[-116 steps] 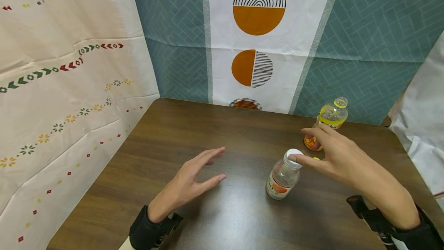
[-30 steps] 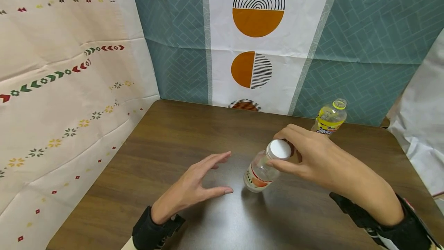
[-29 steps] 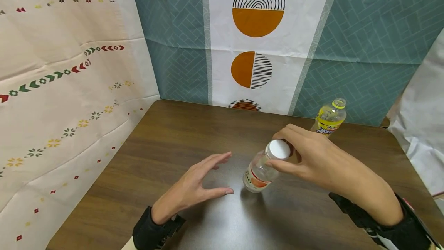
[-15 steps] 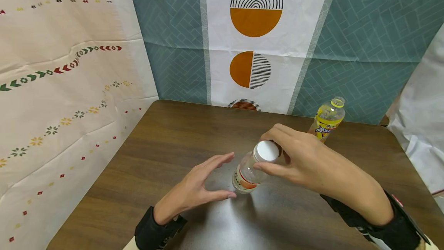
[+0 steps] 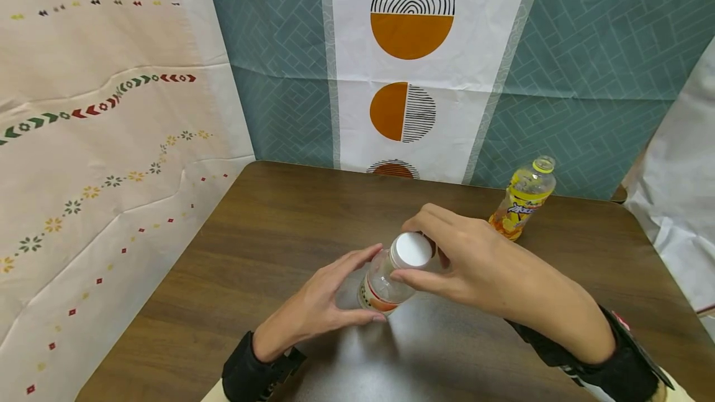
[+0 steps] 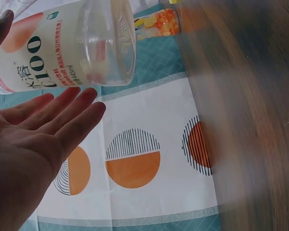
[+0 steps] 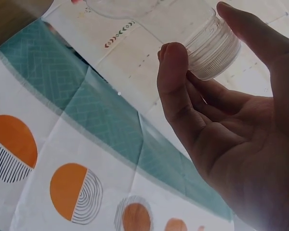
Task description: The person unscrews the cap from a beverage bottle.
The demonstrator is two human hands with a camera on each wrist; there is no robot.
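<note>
A clear plastic bottle (image 5: 385, 284) with a white cap (image 5: 412, 249) and a peach-printed label is held above the table, slightly tilted. My right hand (image 5: 475, 262) grips it at the cap, thumb on the near side and fingers on the far side. In the right wrist view, fingertips and thumb pinch the ribbed cap (image 7: 214, 55). My left hand (image 5: 313, 303) is spread around the bottle's left side. Its fingers are straight and its thumb lies near the lower label. The left wrist view shows the bottle's label (image 6: 43, 53) just over those straight fingers.
Toward the back right of the brown table (image 5: 268, 216) stands a second bottle (image 5: 522, 200) with a yellow label, uncapped. A teal and white patterned cloth (image 5: 447, 116) hangs behind the table. A cream cloth (image 5: 139, 172) hangs along the left.
My right hand has taken hold of the capped bottle, lifted it and moved it left to my left hand. The left hand has shifted slightly right and stays spread.
</note>
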